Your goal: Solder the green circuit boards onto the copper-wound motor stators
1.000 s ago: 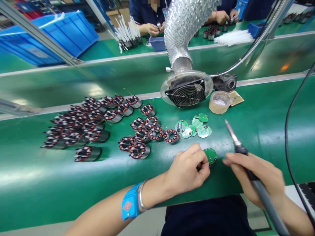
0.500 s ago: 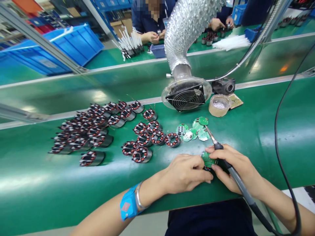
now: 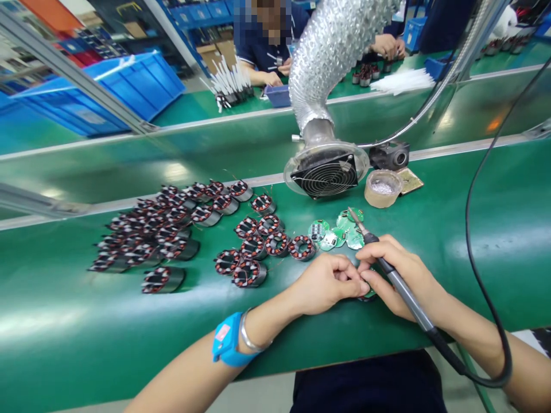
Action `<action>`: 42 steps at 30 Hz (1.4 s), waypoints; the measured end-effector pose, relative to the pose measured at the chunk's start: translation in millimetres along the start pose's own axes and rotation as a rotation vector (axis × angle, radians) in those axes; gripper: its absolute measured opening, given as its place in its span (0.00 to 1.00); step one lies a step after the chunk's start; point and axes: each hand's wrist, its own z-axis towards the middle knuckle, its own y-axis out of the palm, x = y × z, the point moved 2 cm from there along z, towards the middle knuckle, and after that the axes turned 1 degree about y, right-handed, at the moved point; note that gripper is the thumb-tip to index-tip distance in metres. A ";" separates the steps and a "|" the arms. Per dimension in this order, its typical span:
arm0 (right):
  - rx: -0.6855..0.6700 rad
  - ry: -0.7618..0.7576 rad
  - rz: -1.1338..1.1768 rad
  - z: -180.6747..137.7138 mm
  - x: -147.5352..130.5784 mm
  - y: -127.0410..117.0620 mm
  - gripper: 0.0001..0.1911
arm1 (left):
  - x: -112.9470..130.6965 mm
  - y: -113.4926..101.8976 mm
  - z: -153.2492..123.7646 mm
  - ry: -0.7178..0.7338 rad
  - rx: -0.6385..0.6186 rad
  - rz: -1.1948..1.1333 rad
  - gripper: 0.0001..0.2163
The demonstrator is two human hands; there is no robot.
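Observation:
My right hand (image 3: 402, 275) is closed around a soldering iron (image 3: 398, 284), its tip pointing up and left over the loose circuit boards (image 3: 339, 234). Close against it, my left hand (image 3: 331, 285) is pinched at the edge of a round green circuit board (image 3: 370, 294). This board sits on a motor stator that the fingers mostly cover. Thumb and fingertips of both hands meet just above the board; whether a thin wire lies between them is too small to tell. Left of the loose boards stands a stator (image 3: 302, 248) with orange windings.
Several more stators (image 3: 163, 229) stand in rows on the green bench (image 3: 86, 321). A fume extractor (image 3: 329, 172) hangs over the bench beside a round tub (image 3: 382, 188) and a black holder (image 3: 390, 155). The iron's cable (image 3: 471, 229) loops at right. Co-workers sit opposite.
My left hand has turned, its fingers moving from around the stator's side to a pinch at the board. My right fingertips have come closer, and the iron's tip has shifted up and left.

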 end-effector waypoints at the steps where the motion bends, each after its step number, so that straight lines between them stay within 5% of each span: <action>1: -0.019 -0.027 -0.011 1.4 -0.6 0.6 0.14 | -0.8 0.5 -0.5 -0.002 -0.015 -0.024 0.13; 7: -0.150 -0.103 -0.086 -9.0 1.3 2.1 0.20 | -4.0 4.5 -5.7 0.089 0.149 0.010 0.11; 13: -0.073 -0.136 -0.133 -17.6 -1.5 -1.0 0.22 | 0.1 10.5 -8.6 0.177 0.334 0.194 0.05; 23: 0.033 0.029 -0.232 -29.3 -42.1 -37.9 0.19 | 1.2 8.0 -8.1 0.217 0.302 0.245 0.03; 29: -0.006 0.054 -0.220 -35.3 -45.7 -34.1 0.12 | 2.5 8.6 -8.7 0.236 0.308 0.263 0.04; 42: -0.048 0.053 -0.213 -28.7 -48.1 -31.4 0.14 | 2.4 11.6 -10.8 0.322 0.341 0.346 0.06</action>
